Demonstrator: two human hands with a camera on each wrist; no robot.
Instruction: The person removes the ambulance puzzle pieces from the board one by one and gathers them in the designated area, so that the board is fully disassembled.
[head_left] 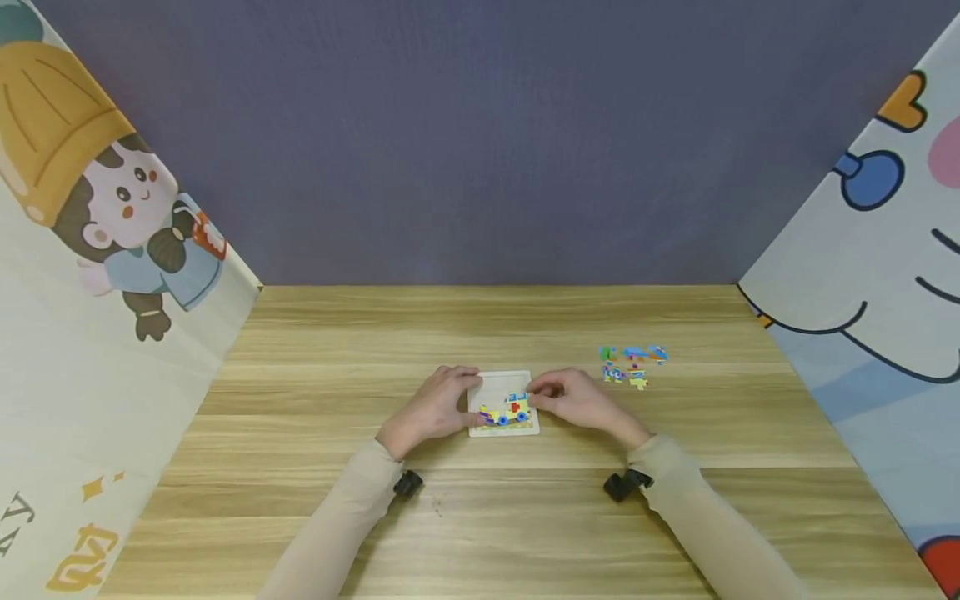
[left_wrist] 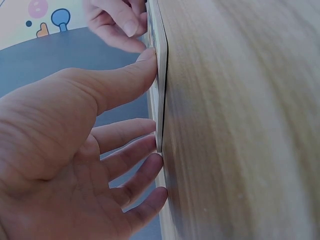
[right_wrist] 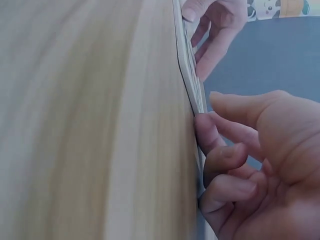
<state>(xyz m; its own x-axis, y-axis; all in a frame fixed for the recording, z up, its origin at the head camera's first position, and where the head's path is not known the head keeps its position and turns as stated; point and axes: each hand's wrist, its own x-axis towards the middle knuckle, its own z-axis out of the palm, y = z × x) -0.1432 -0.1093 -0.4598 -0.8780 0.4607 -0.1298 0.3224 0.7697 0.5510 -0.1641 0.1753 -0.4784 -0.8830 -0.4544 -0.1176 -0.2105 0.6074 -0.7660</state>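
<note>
We found the puzzle tray [head_left: 493,387] on the table [head_left: 517,533], a yellow vehicle picture [head_left: 512,411] in its nearer half. At its nine o'clock, the left hand [head_left: 433,405] rested its thumb there, fingers spread apart; at three, the right hand [head_left: 576,398] curled its fingers; whether pinching anything, we could not tell. Loose pieces [head_left: 636,354] lay farther, toward half past two.

Rests the thumb [left_wrist: 122,85] of the left hand [left_wrist: 65,150] on a thin pale board [left_wrist: 161,90] lying on the wood-grained tabletop [left_wrist: 240,125], with the other fingers [left_wrist: 125,133] spread apart. Shows the right hand [left_wrist: 117,22] just past that thumb, before a dark wall [left_wrist: 45,60] and a white printed panel [left_wrist: 15,32].
</note>
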